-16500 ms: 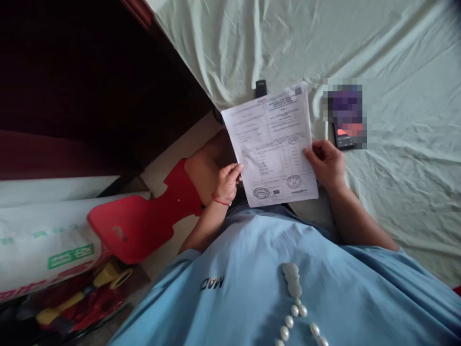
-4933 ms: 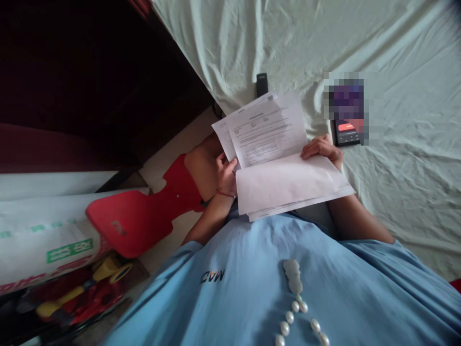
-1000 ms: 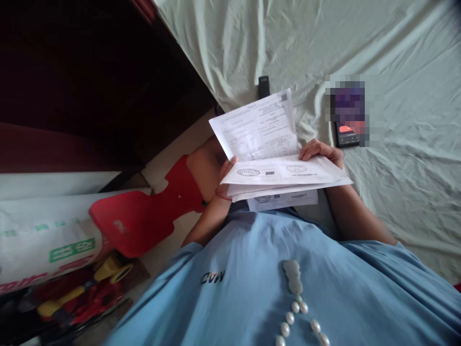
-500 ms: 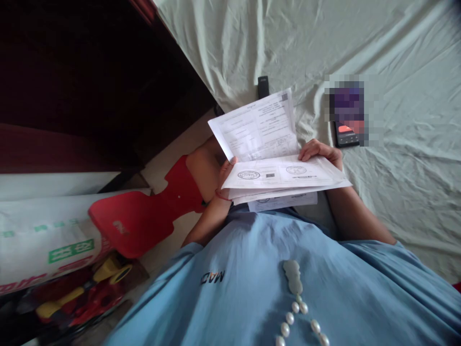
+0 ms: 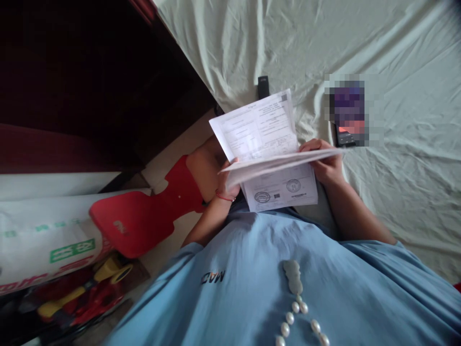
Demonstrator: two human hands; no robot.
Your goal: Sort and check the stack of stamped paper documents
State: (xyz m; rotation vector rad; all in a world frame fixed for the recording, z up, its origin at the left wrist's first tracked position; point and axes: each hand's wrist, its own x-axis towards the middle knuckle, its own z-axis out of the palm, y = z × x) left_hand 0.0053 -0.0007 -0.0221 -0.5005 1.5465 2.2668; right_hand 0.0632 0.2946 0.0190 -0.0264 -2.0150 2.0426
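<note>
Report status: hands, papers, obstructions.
Left hand holding papers, left edge. Right hand holding raised sheets, right side. Raised sheets block middle of page beneath.

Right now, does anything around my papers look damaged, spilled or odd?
Only the dark phone-like device on the wrinkled cloth: blocky pixels hide most of it, so I can't read it. The raised sheets tilt across the other papers, but I see no tear or spill.

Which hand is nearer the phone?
Right. The right hand holds the papers just short of the phone, slightly to its left; the left hand is farther off to the left, at the papers' opposite edge.
</note>
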